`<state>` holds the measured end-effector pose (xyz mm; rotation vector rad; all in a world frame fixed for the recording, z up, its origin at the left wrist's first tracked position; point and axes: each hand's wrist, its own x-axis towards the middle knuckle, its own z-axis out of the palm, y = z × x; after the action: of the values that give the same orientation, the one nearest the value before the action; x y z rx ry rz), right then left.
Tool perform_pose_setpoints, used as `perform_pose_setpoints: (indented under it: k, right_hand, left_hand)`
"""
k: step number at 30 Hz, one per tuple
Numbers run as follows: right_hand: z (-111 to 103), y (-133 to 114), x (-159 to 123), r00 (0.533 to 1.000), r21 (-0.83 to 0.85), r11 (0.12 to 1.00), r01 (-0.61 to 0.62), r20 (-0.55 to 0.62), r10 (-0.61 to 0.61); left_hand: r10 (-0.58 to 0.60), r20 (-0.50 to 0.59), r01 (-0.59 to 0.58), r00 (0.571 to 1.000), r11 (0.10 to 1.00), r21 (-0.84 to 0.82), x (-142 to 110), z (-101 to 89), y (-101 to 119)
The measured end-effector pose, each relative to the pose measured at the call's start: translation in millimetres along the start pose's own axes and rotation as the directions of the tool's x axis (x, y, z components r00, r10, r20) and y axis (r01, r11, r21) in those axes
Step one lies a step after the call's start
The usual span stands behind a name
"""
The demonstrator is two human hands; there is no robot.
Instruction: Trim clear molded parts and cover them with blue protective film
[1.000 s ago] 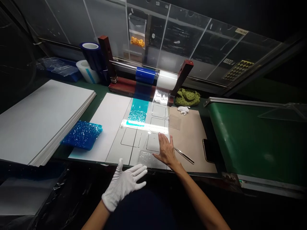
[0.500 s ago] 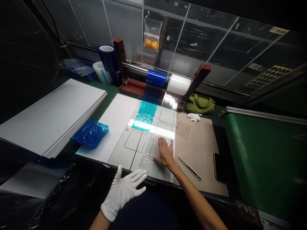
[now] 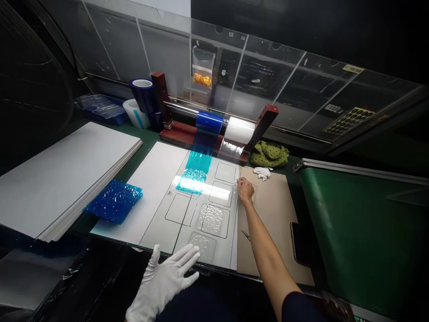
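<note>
My left hand (image 3: 167,278), in a white glove, is open with fingers spread, palm up, just off the table's front edge. My bare right hand (image 3: 246,190) is closed at the right edge of the glass plate (image 3: 157,223), fingertips pinched by a small whitish bit; what they hold is too small to tell. Under this hand lies part of a clear sheet (image 3: 255,195) on brown cardboard (image 3: 268,214). Two clear, rippled film squares (image 3: 212,219) lie on the outlined plate. Teal film (image 3: 196,176) runs onto it from a blue roll (image 3: 209,121).
A white film roll (image 3: 239,129) shares the red stand (image 3: 264,127). Left are a white sheet stack (image 3: 80,170) and a blue film pile (image 3: 114,201). Right are tweezers (image 3: 246,235), a phone (image 3: 299,243), a white cloth (image 3: 262,173), a green pouch (image 3: 270,154) and a green belt (image 3: 362,223).
My right hand has moved from flat on the plate to its right edge and closed, uncovering a rippled clear square. My left hand stays open. The view has shifted.
</note>
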<state>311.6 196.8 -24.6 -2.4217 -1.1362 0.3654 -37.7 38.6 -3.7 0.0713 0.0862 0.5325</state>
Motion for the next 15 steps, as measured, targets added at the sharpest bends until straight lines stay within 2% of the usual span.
perform_pose_setpoints:
  k: [2,4,6,8,9,11,12,14,15]
  right_hand:
    - [-9.2,0.2,-5.4,1.000,0.036,0.999,-0.009,-0.027,0.010]
    - [-25.6,3.1,-23.5,0.998,0.095,0.995,0.015,-0.060,-0.009]
    - [-46.1,5.0,-52.8,0.995,0.164,0.984,0.072,-0.081,-0.059]
    - [-65.6,1.4,-90.8,0.989,0.303,0.942,0.146,-0.073,-0.130]
    - [-73.5,-3.1,-112.3,0.985,0.418,0.892,0.173,-0.057,-0.165]
    - [-83.6,-17.5,-158.0,0.979,0.624,0.766,0.152,0.012,-0.204]
    - [-85.6,-26.5,-181.2,0.976,0.706,0.700,0.108,0.059,-0.211]
    - [-84.5,-44.9,-224.6,0.963,0.829,0.559,-0.023,0.169,-0.210]
    - [-82.2,-53.0,-243.6,0.951,0.871,0.479,-0.106,0.230,-0.208]
  left_hand:
    - [0.022,0.003,-0.022,1.000,1.000,0.014,-2.1,5.4,2.1]
    - [0.052,-0.052,-0.048,0.997,0.996,0.076,-6.1,12.3,3.1]
    - [0.105,-0.175,-0.051,0.979,0.957,0.287,-9.5,19.1,2.8]
    - [0.179,-0.282,-0.007,0.943,0.855,0.518,-9.2,24.3,0.9]
    - [0.230,-0.314,0.009,0.921,0.793,0.609,-7.3,26.2,-0.6]
    - [0.384,-0.315,0.006,0.868,0.627,0.779,-1.1,29.7,-4.1]
    - [0.473,-0.278,0.005,0.836,0.500,0.866,2.1,31.9,-5.8]
    - [0.601,-0.132,0.060,0.789,0.138,0.989,5.6,38.0,-8.2]
    - [0.616,-0.053,0.085,0.786,-0.023,0.996,5.0,41.9,-8.6]
